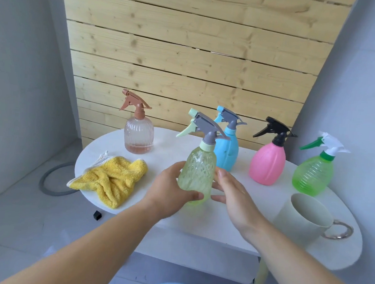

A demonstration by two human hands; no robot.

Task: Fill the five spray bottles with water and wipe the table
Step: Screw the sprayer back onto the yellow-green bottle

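A pale wooden slat panel (188, 53) stands between grey walls (21, 63) above a light floor (10, 218).

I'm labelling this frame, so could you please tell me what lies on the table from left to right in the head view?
Cloth → clear bottle → pale bottle → blue bottle → pink bottle → green bottle. The cup spans the green bottle's place, so I leave it out.

The one head camera looks forward and down from above the near edge of the table (173, 145), facing the plank wall (187, 64). It sits close: the left hand (169, 191), right hand (231, 193) and bottle (198, 173) lie mid-frame. The wide lens bends the edges.
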